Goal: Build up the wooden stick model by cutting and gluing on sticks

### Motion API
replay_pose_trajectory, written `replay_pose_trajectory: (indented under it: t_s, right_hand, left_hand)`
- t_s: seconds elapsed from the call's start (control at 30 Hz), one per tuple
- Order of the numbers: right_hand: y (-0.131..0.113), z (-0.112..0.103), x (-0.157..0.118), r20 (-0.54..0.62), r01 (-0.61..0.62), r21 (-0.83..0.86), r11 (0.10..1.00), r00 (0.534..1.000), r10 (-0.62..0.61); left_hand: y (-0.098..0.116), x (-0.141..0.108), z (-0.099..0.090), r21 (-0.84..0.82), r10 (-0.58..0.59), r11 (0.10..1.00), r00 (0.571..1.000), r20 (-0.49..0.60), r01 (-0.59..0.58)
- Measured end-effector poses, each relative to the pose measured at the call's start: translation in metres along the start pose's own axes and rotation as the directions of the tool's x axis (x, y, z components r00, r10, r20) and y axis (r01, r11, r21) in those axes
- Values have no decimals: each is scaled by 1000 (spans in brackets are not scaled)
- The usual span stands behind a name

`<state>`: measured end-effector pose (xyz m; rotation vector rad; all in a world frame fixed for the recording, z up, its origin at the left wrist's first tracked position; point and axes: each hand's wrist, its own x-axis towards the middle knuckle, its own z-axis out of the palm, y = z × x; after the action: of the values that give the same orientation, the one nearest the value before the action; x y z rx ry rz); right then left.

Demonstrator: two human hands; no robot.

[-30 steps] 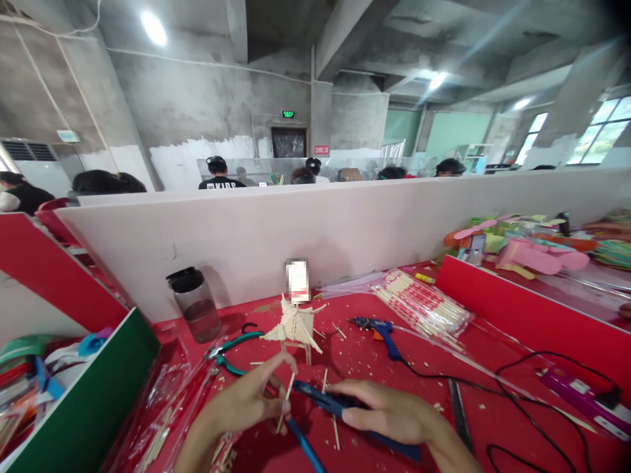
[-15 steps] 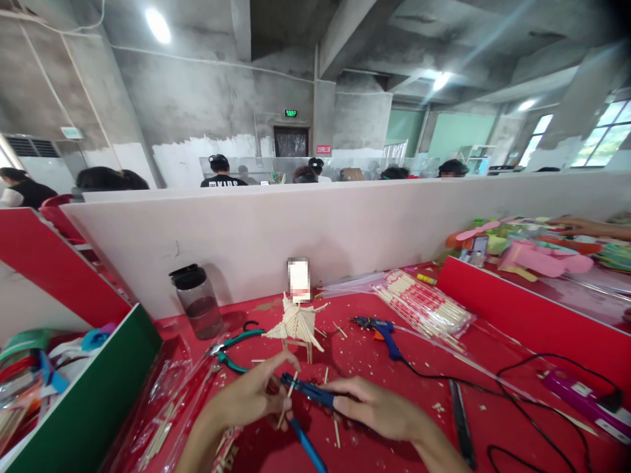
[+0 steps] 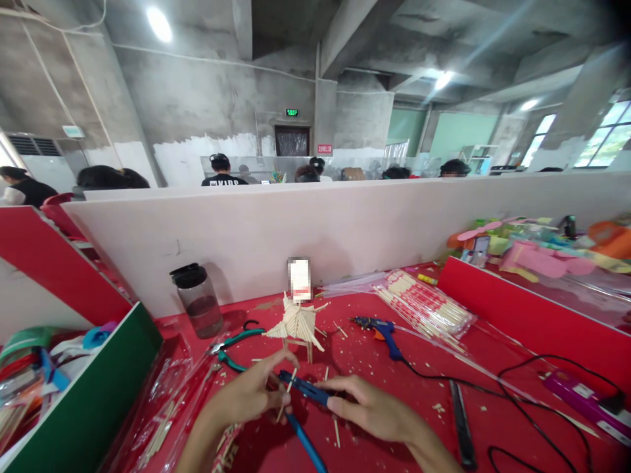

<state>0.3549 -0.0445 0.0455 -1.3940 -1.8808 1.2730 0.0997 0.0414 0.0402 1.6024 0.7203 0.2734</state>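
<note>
Red table (image 3: 404, 420) is lying under both hands, with wood crumbs on it, and a white wall (image 3: 246, 236) is standing behind.

The left hand (image 3: 251, 397) is pinching a thin stick (image 3: 292, 382), its top leaning to one o'clock. The right hand (image 3: 362, 404) is holding dark blue pliers (image 3: 313, 392), the nose pointing to ten o'clock, near the stick; I can't tell if they are touching. The work is needing a steady stick, fingertips out of the way of the nose, and a gentle squeeze.

The left arm is coming from between seven and eight o'clock, one finger curving over; the right arm is coming from four o'clock. At twelve o'clock from the hands, a pointy stick model (image 3: 296, 323) is standing.
</note>
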Motion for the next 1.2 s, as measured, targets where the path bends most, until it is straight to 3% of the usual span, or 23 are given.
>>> replay_pose_trajectory:
  t_s: [0.47, 0.7, 0.9, 1.2]
  right_hand:
    - [8, 3, 2, -20, 43, -12, 999, 999, -43]
    - [-5, 10, 1, -56, 29, -76, 997, 998, -34]
    - [-7, 28, 7, -200, 18, -193, 981, 978, -57]
    - [-10, 32, 12, -204, -4, -312, 950, 977, -63]
  left_hand:
    - [-2, 1, 0, 19, 6, 1000, 999, -34, -6]
    - [0, -2, -2, 37, -13, 999, 998, -61, 15]
    - [3, -4, -3, 125, -9, 992, 995, -99, 22]
    - [5, -4, -3, 149, 16, 989, 995, -101, -1]
